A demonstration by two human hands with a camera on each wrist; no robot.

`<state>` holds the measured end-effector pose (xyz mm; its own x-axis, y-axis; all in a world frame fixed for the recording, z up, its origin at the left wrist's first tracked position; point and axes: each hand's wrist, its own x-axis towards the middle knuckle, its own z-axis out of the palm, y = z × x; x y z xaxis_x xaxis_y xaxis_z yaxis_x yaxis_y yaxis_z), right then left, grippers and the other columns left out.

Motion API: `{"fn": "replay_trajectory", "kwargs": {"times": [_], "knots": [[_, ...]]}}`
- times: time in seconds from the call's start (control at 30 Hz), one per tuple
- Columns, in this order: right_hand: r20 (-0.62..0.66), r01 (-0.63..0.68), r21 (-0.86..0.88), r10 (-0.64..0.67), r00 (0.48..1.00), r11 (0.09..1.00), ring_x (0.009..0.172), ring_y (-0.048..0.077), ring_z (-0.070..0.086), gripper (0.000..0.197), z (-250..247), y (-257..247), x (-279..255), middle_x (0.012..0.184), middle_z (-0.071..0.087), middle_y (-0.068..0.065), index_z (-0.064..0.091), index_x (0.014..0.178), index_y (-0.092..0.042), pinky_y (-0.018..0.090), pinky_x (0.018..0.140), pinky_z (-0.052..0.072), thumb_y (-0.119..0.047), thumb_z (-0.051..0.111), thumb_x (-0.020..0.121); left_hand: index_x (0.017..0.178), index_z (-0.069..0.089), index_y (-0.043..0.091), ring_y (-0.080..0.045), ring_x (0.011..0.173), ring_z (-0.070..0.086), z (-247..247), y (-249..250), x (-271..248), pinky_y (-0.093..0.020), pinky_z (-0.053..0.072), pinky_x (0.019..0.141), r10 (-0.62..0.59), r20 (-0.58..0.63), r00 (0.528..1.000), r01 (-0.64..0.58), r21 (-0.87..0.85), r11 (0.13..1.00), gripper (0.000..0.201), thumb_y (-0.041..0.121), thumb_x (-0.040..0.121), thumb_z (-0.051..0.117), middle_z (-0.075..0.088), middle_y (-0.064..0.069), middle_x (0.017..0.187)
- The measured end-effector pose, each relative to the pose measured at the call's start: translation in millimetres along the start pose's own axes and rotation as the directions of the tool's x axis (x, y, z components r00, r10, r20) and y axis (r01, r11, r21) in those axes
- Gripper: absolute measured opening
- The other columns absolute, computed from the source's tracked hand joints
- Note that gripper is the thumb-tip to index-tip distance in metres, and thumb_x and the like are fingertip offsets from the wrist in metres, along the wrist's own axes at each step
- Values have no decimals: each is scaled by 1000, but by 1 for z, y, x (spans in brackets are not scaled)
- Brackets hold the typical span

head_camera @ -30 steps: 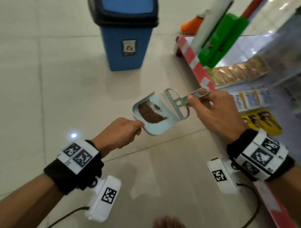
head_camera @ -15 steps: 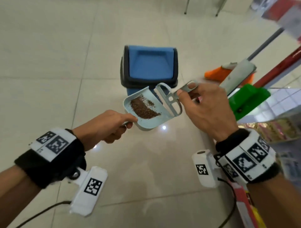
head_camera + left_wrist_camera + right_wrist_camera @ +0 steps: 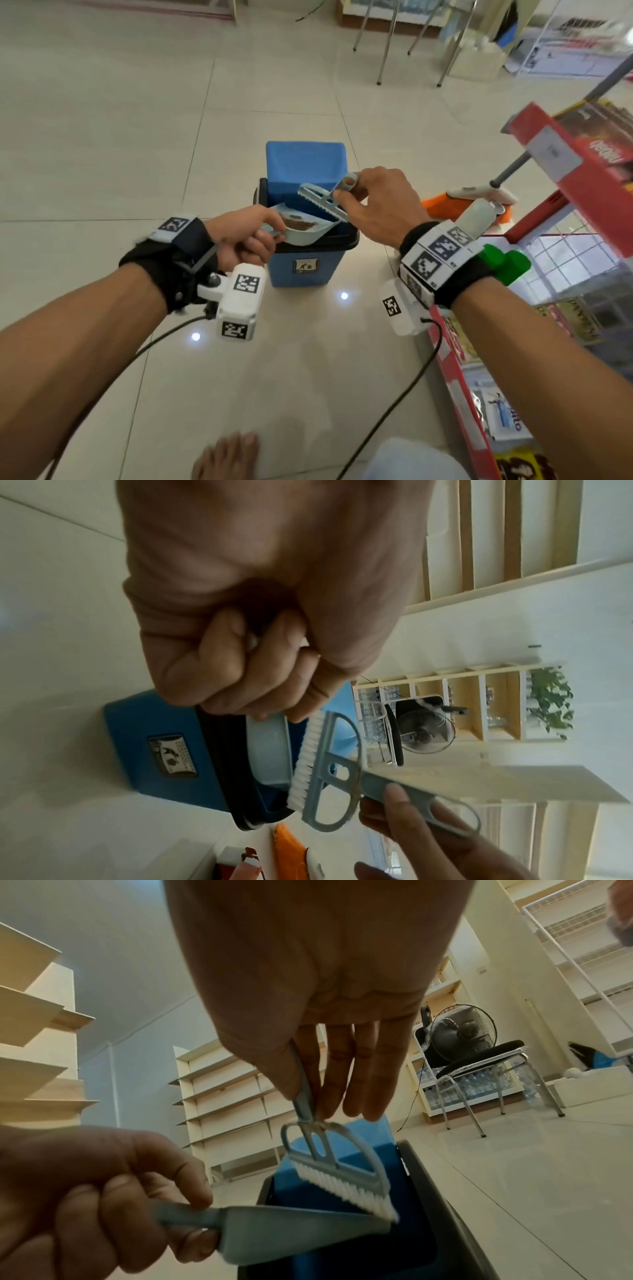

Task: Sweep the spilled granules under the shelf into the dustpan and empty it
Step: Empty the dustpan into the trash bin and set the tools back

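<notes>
Since the earlier frames the pan (image 3: pixel 301 230) and both hands have come from in front of the bin (image 3: pixel 305 260) to right over its open mouth, and the flap (image 3: pixel 305 168) now stands tilted up at the back. The left hand (image 3: pixel 245 236) reaches in from the left, knuckles up, fingers curled tight round the pan's short handle; the left wrist view shows the same fist closed on it. The right hand (image 3: pixel 373 205) is held higher, palm down, with thumb and forefinger pinching the flat handle of the brush (image 3: pixel 320 202) while the other fingers lie straight alongside, as the right wrist view shows. The pan is pale blue-grey and sits across the bin's black rim, its open lip pointing right and tipped slightly down into the bin. A brown heap of granules (image 3: pixel 298 223) lies in it near the lip. The brush is the same grey plastic, with a looped head and white bristles (image 3: pixel 346 1188) that point down and touch the pan's lip. To the right stands the red-edged shelf (image 3: pixel 455 377), with an orange broom (image 3: pixel 455 205) on the floor behind the right hand.
</notes>
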<state>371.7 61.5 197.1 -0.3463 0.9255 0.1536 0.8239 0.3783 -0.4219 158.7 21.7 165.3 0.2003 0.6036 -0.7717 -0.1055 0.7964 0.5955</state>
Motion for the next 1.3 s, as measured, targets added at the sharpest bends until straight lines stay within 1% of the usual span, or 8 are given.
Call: {"fn": "replay_trajectory", "kwargs": {"times": [0.33,0.57,0.63,0.73,0.87,1.0,1.13,1.3], "knots": [[131,-32,-82,43,990,996,70,31,62,35,9,-2,17,76,65,10,63,77,-8,46,68,56,-38,54,94,72,42,20,-5,30,25,18,19,15,-11,17,35,78,-192,978,16,445,895,21,22,92,47,35,6,43],[128,-26,-135,44,991,990,69,29,60,37,10,4,25,74,62,8,48,62,-21,37,63,51,-40,56,93,56,49,11,-19,51,49,23,31,23,-24,34,47,624,-244,743,43,947,318,32,30,79,59,55,-5,60],[131,-19,-138,37,991,990,69,29,60,38,9,4,27,74,62,8,45,60,-24,39,64,53,-40,56,93,60,44,11,-21,58,50,27,32,27,-26,31,47,701,-218,679,61,968,242,34,31,82,60,54,-8,74],[131,-21,-125,38,991,992,69,29,61,33,8,5,29,74,63,8,52,66,-21,40,65,54,-40,56,92,72,59,6,-28,74,63,30,32,29,-32,44,57,724,-247,644,6,948,318,31,35,82,62,66,-12,86],[123,-11,-108,24,992,994,69,30,60,33,9,8,29,73,63,7,56,67,-17,36,61,49,-40,56,91,81,75,9,-23,75,72,25,32,27,-36,57,77,679,-292,674,-142,850,507,34,41,82,65,75,-9,70],[108,-22,-87,32,994,996,75,31,61,36,10,11,29,79,67,8,66,79,-10,39,67,53,-41,53,92,82,76,7,-29,82,67,25,35,23,-41,56,77,790,-314,526,-198,858,473,39,44,80,66,73,-14,79],[98,-34,-73,41,994,997,74,32,61,37,8,12,28,77,66,10,65,78,-9,40,66,53,-40,53,92,80,77,12,-28,81,68,22,31,23,-36,57,76,746,-346,570,-183,831,525,31,41,78,68,74,-10,76],[88,-30,-69,36,995,997,70,31,61,37,5,10,27,75,66,10,65,77,-7,37,63,50,-38,53,93,77,75,7,-27,78,68,17,30,21,-38,57,74,776,-376,506,-213,818,535,37,43,76,68,73,-9,71]]}}
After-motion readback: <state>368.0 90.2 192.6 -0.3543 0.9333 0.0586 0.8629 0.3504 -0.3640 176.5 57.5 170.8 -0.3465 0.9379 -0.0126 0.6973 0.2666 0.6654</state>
